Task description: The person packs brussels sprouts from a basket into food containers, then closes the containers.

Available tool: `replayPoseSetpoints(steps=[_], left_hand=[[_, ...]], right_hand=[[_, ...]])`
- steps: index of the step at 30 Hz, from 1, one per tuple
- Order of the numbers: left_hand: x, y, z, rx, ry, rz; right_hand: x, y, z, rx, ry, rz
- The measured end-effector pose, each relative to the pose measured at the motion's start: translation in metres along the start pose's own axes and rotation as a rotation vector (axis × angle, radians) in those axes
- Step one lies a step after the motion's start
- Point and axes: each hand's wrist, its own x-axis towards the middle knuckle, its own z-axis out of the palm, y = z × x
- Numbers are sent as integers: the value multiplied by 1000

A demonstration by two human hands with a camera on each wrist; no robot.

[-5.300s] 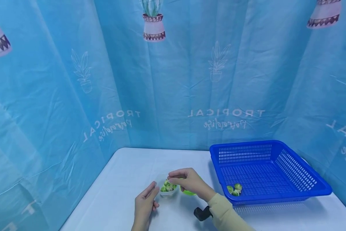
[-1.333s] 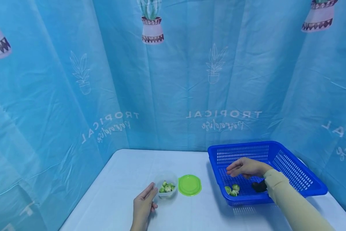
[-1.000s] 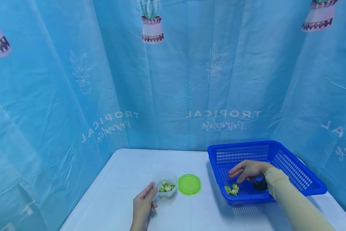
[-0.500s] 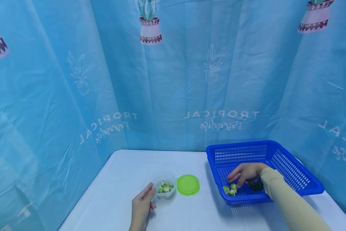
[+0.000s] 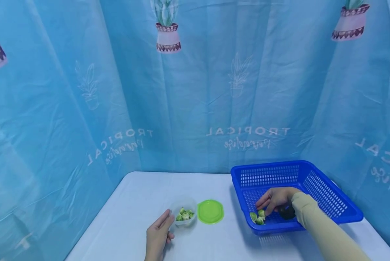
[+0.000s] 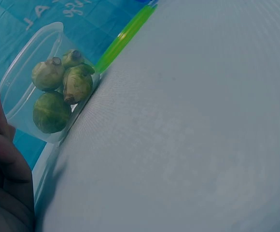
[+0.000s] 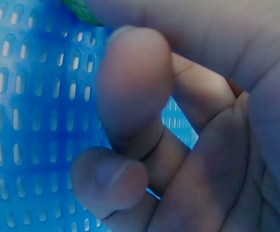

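Observation:
In the head view my left hand (image 5: 157, 233) pinches the near left rim of a small clear plastic container (image 5: 184, 223). Several Brussels sprouts (image 6: 52, 112) lie in the container, seen through its wall in the left wrist view. Over at the right, my right hand (image 5: 276, 199) reaches down into a blue plastic basket (image 5: 279, 227). Its thumb and fingertips close around a Brussels sprout (image 5: 261, 212) in the basket's near left corner. Two more Brussels sprouts (image 5: 253, 217) lie beside it. The right wrist view has only a green edge of sprout (image 7: 82, 10), mostly hidden by the hand.
A round green lid (image 5: 210, 211) lies flat just right of the container. Both stand on a white-covered table (image 5: 201, 243). A blue printed curtain (image 5: 188, 108) hangs behind and at the sides. The basket's raised walls surround my right hand.
My right hand has gone from over the container to the basket, then lowered onto the sprouts, its fingertips drawing together around one. My left hand has stayed at the container. The lid is now uncovered to view.

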Motion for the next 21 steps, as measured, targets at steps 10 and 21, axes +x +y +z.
replayPoseSetpoints(steps=[10,21], left_hand=[[-2,3,0,5,3,2],[-1,1,1,-9,7,-3]], right_hand=[[1,0,3,15,50,23],[1,-4,3,-7,123,-23]])
